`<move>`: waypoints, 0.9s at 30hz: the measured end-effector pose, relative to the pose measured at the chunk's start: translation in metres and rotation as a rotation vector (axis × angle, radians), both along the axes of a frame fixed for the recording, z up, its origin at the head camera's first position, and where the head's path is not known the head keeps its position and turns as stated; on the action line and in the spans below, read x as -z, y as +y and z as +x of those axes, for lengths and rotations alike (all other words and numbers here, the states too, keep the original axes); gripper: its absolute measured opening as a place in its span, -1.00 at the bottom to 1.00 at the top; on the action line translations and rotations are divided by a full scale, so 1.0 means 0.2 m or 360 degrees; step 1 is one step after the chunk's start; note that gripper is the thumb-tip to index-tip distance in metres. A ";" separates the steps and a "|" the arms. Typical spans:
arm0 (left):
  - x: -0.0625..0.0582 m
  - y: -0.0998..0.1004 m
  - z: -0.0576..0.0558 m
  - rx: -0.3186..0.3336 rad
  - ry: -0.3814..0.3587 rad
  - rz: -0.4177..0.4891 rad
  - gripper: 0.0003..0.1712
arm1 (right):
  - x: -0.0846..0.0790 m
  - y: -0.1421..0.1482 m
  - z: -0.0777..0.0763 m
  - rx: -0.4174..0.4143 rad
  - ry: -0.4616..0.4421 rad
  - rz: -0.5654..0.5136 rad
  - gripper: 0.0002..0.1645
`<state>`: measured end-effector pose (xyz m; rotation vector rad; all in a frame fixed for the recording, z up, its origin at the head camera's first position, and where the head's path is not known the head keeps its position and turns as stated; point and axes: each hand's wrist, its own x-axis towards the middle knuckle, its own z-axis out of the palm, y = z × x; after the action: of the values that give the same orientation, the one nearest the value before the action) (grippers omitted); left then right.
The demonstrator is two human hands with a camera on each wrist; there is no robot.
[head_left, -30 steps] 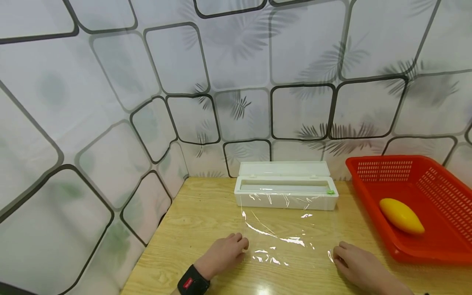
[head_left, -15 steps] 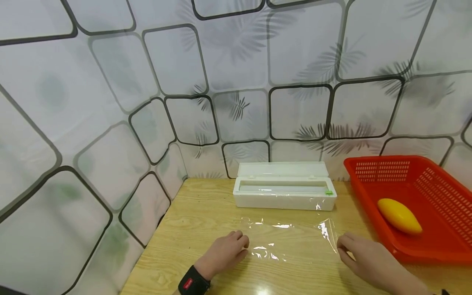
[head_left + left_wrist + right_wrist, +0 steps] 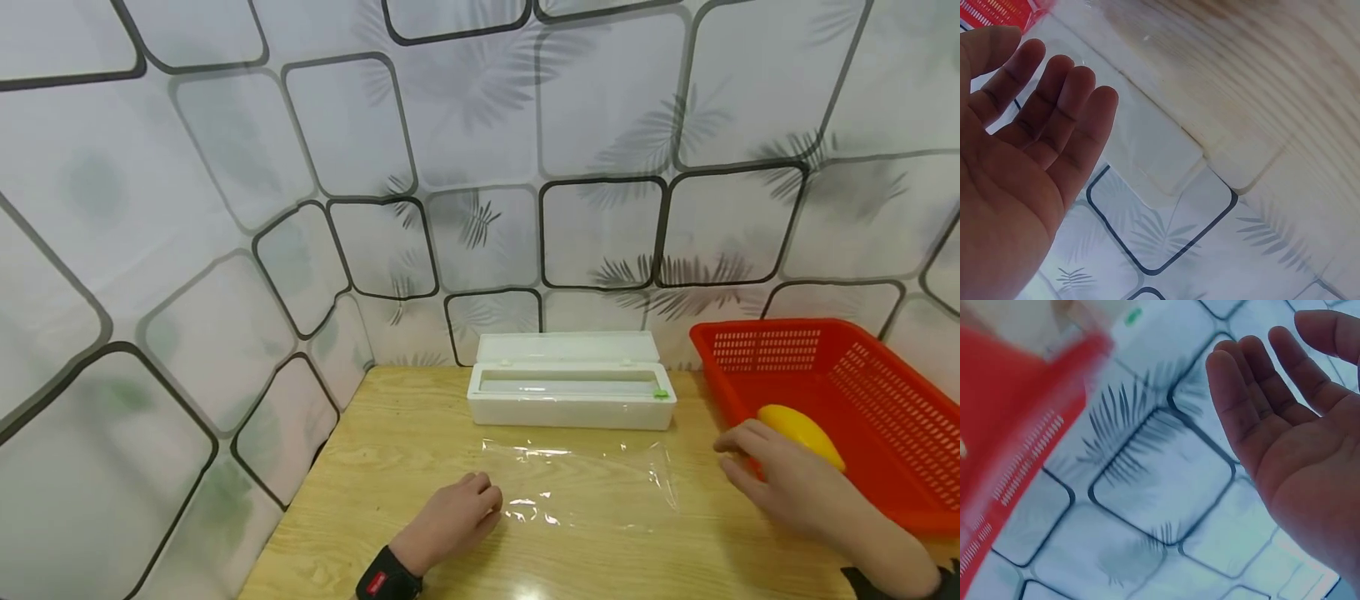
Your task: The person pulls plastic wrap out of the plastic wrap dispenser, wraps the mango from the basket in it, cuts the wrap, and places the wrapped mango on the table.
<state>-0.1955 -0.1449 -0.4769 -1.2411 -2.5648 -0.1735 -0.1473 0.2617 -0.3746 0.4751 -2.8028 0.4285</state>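
A thin sheet of clear plastic wrap [image 3: 585, 483] lies spread on the wooden table, with shiny creases along its edges. Beside its left edge is my left hand [image 3: 453, 517], fingertips right at the film; the left wrist view shows the fingers [image 3: 1072, 106] loosely bent with nothing gripped. My right hand [image 3: 787, 475] is over the near left side of a red plastic basket [image 3: 720, 400], partly covering a smooth yellow mango-shaped object [image 3: 806, 433] inside. In the right wrist view its fingers [image 3: 1254, 387] are relaxed and hold nothing.
Behind the film stands a white wrap dispenser [image 3: 570, 412], its lid raised, with a roll inside and a green slider [image 3: 661, 394] at the right end. A patterned curtain [image 3: 480, 233] rises along the table's back and left edges.
My right hand has let go of the film's right corner and moved right to the basket. The film, first stretched to the dispenser, now lies separate from it. My left hand stays put.
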 end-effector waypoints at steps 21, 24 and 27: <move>0.03 -0.05 0.02 -0.0016 0.0005 -0.0006 -0.89 | -0.05 0.61 -0.38 0.0303 -0.0346 0.0099 -0.16; 0.03 -0.07 0.04 -0.0025 -0.0031 0.0001 -0.88 | -0.02 0.64 -0.44 0.0266 -0.0374 0.0118 -0.19; 0.03 -0.08 0.05 -0.0031 -0.0060 -0.0007 -0.89 | 0.02 0.68 -0.48 0.0279 -0.0437 0.0134 -0.19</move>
<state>-0.1862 -0.1603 -0.4829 -1.2253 -2.6096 -0.1885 -0.2427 0.3973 -0.3779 0.1957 -3.1041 0.3630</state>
